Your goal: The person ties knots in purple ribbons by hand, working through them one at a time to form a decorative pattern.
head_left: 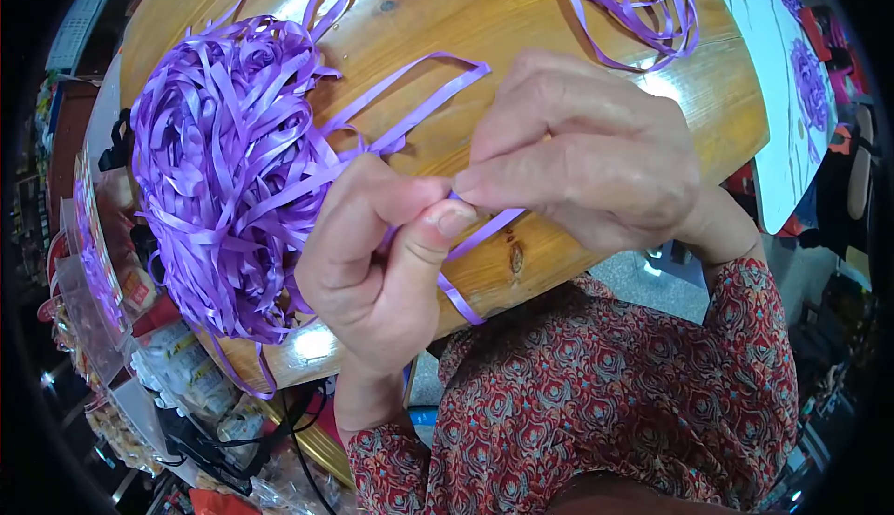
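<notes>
Both hands meet above the near part of a wooden table, working on one purple ribbon [486, 232]. My left hand [377, 259] pinches it between thumb and index finger. Close against those fingertips, my right hand [591, 152] is closed too, its thumb and finger pressed onto the ribbon; the exact spot they hold is mostly covered by the fingers. One stretch of ribbon hangs below my hands past the table edge. A big tangled heap of purple ribbon [233, 170] lies to the left, with strands running from it toward my left hand.
More loops of purple ribbon [643, 12] lie at the table's far right. The round-edged wooden table [428, 3] adjoins a white marbled surface [745, 77] on the right. Bagged goods [182, 366] and a black cable [303, 459] are at the lower left.
</notes>
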A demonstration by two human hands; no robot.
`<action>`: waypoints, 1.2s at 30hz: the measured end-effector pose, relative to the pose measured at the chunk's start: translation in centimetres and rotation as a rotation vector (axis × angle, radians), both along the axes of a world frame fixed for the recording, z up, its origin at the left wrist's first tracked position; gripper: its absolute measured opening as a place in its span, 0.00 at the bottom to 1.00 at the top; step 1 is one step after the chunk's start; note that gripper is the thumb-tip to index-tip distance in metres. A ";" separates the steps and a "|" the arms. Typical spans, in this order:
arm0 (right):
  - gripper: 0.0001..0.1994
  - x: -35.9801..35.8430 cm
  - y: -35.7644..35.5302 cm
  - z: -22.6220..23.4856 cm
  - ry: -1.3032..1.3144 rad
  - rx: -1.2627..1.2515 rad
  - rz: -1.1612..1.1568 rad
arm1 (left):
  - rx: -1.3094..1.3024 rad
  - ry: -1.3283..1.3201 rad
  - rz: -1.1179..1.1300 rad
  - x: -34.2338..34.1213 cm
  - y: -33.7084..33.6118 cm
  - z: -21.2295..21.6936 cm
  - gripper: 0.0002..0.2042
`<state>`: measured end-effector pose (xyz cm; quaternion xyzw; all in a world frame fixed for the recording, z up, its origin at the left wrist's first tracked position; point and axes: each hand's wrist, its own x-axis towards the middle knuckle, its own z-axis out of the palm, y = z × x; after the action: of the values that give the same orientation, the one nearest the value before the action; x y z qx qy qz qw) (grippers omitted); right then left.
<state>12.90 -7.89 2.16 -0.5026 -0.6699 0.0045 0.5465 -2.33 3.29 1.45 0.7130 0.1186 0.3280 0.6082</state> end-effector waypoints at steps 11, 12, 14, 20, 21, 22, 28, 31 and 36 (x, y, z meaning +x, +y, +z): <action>0.18 1.0 -0.4 1.1 0.273 -0.224 0.029 | -0.192 -0.037 -0.061 0.4 -0.1 -0.4 0.07; 0.17 1.1 -0.2 1.1 0.188 -0.174 0.030 | -0.167 -0.038 -0.073 0.3 0.0 -0.5 0.07; 0.16 1.2 -0.2 1.0 0.101 -0.125 0.025 | -0.183 -0.043 -0.097 0.3 0.1 -0.5 0.08; 0.09 1.5 0.1 0.7 0.186 -0.100 0.087 | -0.303 -0.104 -0.147 0.3 0.4 -1.2 0.10; 0.09 1.5 0.2 0.8 0.195 -0.121 0.064 | -0.305 -0.133 -0.165 0.3 0.6 -1.3 0.11; 0.08 1.6 0.0 0.9 0.199 -0.147 0.029 | -0.306 -0.141 -0.177 0.7 0.5 -1.2 0.11; 0.07 2.2 -0.4 1.2 0.277 -0.194 -0.044 | -0.220 0.042 0.248 1.7 0.9 -0.9 0.10; 0.08 3.0 -0.5 1.2 0.296 -0.152 -0.057 | -0.291 0.058 0.231 1.8 1.2 -1.1 0.10; 0.09 6.5 -2.8 3.1 0.705 -0.195 -0.209 | -0.202 0.058 0.212 2.0 1.6 -2.6 0.07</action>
<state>19.37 -10.71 5.24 -0.5854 -0.3823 0.1850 0.6905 -0.34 4.85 -1.11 0.6410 0.2431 0.3558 0.6352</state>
